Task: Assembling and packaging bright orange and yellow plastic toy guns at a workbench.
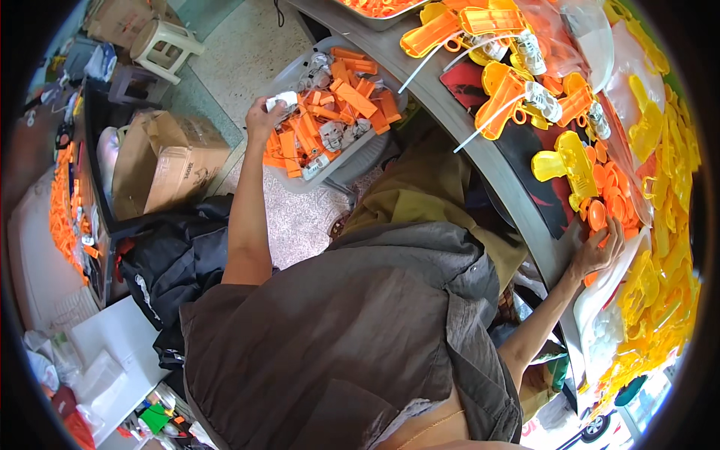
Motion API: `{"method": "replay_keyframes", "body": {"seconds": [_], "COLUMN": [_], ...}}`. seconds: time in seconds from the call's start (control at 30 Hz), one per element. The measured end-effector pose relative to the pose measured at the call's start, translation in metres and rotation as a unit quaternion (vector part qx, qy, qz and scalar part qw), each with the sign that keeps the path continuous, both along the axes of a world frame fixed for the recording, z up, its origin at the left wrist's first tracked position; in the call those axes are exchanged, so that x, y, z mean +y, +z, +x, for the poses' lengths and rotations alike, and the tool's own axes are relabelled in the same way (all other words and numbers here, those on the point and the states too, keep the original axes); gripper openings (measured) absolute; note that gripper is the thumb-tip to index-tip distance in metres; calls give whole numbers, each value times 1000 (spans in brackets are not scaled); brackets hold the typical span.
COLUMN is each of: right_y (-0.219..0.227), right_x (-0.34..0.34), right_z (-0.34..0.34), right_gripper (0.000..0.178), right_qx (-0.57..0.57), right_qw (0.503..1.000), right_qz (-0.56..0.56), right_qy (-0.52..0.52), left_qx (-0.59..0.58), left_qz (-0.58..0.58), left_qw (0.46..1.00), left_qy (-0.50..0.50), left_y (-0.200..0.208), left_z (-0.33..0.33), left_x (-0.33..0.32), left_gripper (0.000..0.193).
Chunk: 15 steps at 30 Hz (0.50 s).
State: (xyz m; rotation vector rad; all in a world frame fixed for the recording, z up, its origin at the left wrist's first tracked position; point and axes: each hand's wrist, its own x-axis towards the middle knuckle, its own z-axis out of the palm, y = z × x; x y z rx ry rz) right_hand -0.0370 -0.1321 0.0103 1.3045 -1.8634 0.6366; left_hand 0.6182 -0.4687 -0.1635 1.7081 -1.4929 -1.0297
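My left hand [262, 116] pinches a small white part [282, 100] at the edge of a tub [339, 161]. Heaped in that tub are orange rectangular pieces [352, 98] and white mechanisms [333, 136]. Over on the bench at the right, my right hand [600, 251] has its fingers closed around an orange round cap [597, 215]. More orange round caps [617, 196] lie against it. Just beyond sits a yellow plastic shell [568, 166]. Farther up the bench are orange-and-yellow assemblies [501, 101] with white mechanisms and white straps.
Yellow plastic pieces [660, 300] cover the bench's right side, some on clear plastic bags. A metal tray [379, 13] of orange parts stands at the bench's far end. To the left are an open cardboard box [184, 161], a black bag [184, 259] and a white stool [163, 46].
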Motion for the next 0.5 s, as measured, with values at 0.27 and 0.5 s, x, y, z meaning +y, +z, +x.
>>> {"method": "replay_keyframes", "body": {"seconds": [0.27, 0.5], "right_y": [-7, -5], "right_x": [0, -4], "right_z": [-5, 2], "right_gripper": [19, 23], "right_qx": [-9, 2], "right_qw": [1000, 999], "right_qz": [13, 42], "right_qy": [4, -7], "left_qx": [-322, -283], "left_qz": [-171, -13], "left_qw": [931, 959], "left_qy": [-6, 5], "left_y": [21, -20], "left_z": [-34, -133], "left_x": [-44, -133], "left_gripper": [37, 50]}}
